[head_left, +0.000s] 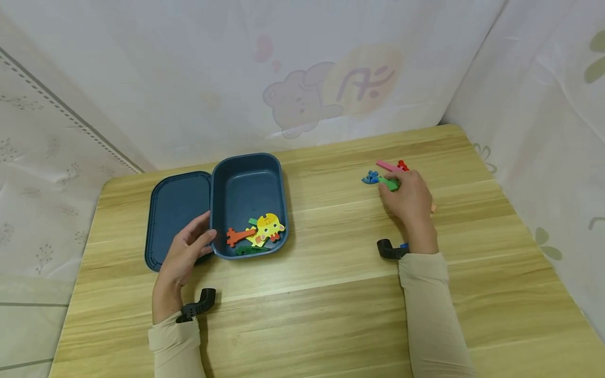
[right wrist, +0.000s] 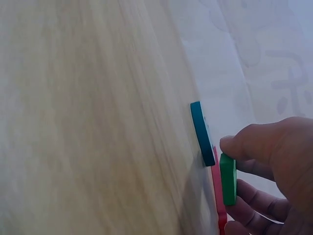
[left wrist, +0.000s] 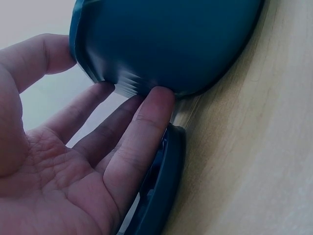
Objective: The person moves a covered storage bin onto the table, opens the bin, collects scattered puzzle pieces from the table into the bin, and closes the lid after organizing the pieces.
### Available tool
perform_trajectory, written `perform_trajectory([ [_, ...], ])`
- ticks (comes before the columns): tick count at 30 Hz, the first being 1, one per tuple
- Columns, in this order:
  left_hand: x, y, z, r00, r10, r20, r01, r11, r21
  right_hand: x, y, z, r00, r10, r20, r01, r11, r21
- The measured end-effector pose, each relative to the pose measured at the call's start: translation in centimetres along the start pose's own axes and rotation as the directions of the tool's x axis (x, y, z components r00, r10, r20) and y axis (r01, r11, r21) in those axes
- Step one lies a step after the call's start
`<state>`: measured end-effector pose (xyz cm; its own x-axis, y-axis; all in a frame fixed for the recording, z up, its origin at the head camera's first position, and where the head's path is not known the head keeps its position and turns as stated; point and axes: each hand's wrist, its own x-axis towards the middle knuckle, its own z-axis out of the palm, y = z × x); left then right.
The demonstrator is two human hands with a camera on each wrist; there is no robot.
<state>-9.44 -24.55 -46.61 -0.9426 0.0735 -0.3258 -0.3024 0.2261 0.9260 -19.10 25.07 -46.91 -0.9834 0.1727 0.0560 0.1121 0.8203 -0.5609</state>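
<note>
My left hand (head_left: 178, 257) holds a dark blue plastic box (head_left: 248, 202) by its left wall, thumb at the rim and fingers against the outside (left wrist: 156, 54). In the box lie a yellow giraffe-head puzzle piece (head_left: 270, 227), an orange piece (head_left: 240, 237) and a dark green piece (head_left: 250, 250). My right hand (head_left: 410, 202) pinches a green puzzle piece (right wrist: 228, 180) between thumb and fingers, just above the table at the right. Right beside it are a blue piece (head_left: 370, 177), a pink piece (head_left: 387, 165) and a red piece (head_left: 403, 165).
The box's dark blue lid (head_left: 177, 205) lies on the wooden table (head_left: 302, 315), left of the box and partly behind my left hand. A pale orange piece (head_left: 433, 208) peeks out beside my right hand. A printed white curtain (head_left: 212, 73) hangs behind the table.
</note>
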Motion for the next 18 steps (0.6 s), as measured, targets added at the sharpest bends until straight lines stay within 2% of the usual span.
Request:
perform_trajectory([
  [11,0.0,-0.2,0.0,1.0,-0.004,0.0,0.004,1.0,0.006,-0.4,-0.8,0.2,0.999,0.032,0.023,-0.033,0.998,0.046],
  [18,0.0,-0.1,0.0,1.0,0.004,0.006,-0.004,1.0,0.005,-0.4,-1.2,0.2,1.0,0.011,-0.009,-0.01,0.997,0.08],
])
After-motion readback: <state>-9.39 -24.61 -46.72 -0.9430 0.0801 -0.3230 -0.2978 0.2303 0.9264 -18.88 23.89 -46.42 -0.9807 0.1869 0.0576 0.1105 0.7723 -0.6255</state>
